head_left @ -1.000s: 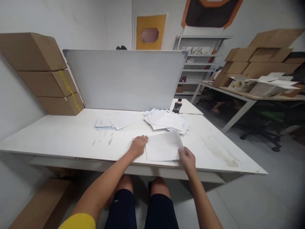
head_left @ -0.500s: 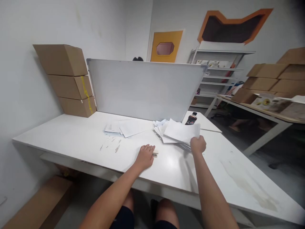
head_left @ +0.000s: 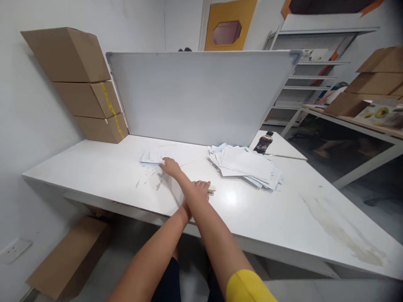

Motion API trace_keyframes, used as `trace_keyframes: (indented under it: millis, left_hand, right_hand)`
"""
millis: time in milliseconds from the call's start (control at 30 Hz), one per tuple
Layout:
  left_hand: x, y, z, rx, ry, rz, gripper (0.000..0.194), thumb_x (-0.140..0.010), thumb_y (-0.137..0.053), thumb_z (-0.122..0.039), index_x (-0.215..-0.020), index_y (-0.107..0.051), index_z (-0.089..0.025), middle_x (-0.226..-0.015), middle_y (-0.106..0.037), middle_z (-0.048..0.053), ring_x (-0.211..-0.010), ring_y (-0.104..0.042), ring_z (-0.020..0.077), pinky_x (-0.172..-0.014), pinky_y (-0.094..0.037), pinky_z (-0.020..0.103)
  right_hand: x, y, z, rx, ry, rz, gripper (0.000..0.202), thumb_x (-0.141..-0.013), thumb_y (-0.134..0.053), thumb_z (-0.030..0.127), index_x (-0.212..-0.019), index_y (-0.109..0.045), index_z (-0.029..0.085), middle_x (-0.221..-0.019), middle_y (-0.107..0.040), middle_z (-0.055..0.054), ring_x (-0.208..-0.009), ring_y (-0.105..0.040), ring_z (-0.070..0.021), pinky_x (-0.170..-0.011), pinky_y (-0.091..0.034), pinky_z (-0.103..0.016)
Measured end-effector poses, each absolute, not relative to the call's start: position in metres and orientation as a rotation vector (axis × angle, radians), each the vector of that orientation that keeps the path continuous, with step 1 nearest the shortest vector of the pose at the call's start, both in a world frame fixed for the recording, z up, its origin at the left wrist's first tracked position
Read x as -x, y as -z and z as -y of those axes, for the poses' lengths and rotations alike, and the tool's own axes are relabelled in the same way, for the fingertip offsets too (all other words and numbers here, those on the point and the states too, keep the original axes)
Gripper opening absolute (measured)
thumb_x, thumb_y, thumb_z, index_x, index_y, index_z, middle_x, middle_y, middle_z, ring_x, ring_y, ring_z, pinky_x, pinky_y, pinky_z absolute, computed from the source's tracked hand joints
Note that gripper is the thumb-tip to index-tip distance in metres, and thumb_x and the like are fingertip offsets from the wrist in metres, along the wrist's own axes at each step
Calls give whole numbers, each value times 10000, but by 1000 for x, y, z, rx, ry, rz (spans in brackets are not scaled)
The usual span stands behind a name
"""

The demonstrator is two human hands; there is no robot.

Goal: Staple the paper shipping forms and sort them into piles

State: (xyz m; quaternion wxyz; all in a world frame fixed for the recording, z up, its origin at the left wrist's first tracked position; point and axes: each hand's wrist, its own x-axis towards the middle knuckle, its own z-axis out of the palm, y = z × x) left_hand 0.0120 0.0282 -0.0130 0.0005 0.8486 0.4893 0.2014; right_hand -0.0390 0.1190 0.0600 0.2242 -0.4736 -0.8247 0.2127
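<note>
Your right arm crosses over your left, and your right hand (head_left: 170,166) touches the near edge of the left papers (head_left: 151,156); you cannot tell whether its bent fingers pinch a sheet. Your left hand (head_left: 202,187) lies low on the white table (head_left: 252,209), partly under your right forearm, against a small pale object (head_left: 212,190); its grip is hidden. The larger, fanned-out paper pile (head_left: 248,163) sits to the right, near the dark bottle (head_left: 263,143) and the upright whiteboard (head_left: 198,96).
</note>
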Motion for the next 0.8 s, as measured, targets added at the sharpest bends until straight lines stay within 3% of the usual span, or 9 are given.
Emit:
trace_keyframes:
  millis: [133, 267, 367, 600, 800]
  left_hand:
    - [-15, 12, -28, -2650, -562, -1591, 458, -853, -503, -212, -1309, -473, -185, -1202, -615, 92, -1125, -521, 245, -977, -381, 418]
    - [-15, 6, -26, -2659, -563, -1592, 409, -865, -493, -225, -1271, -486, -183, -1159, -622, 87, -1107, -523, 234, -973, -372, 399]
    - [-15, 5, -25, -2660, -540, -1580, 399, -852, -512, -232, -1246, -495, -170, -1115, -629, 87, -1072, -530, 238, -941, -381, 402]
    - [-16, 10, -24, -2679, -561, -1610, 359, -840, -535, -234, -1193, -505, -176, -1030, -624, 73, -971, -539, 234, -863, -390, 400]
    - [-15, 5, -21, -2678, -525, -1618, 315, -827, -567, -235, -1132, -517, -179, -1004, -611, 67, -949, -546, 228, -849, -394, 381]
  right_hand:
    - [73, -33, -131, 1689, -500, 2015, 479, -988, -322, 370, -1294, -490, 42, -1270, -580, -226, -1173, -499, -304, -949, -362, -416]
    - [86, -20, -143, 1770, -320, 1921, 545, -962, -377, 360, -1350, -424, -20, -1354, -484, -276, -1233, -407, -345, -988, -292, -444]
    - [84, -16, -153, 1817, -307, 1914, 521, -940, -409, 306, -1357, -421, -6, -1390, -442, -270, -1252, -376, -344, -995, -271, -442]
    - [59, -12, -167, 1797, -310, 2026, 345, -930, -343, 156, -1176, -577, 92, -1211, -570, -217, -1141, -469, -299, -903, -329, -408]
    - [60, -13, -161, 1766, -250, 2038, 433, -935, -431, 413, -1182, -568, 85, -1206, -566, -220, -1136, -469, -320, -892, -344, -408]
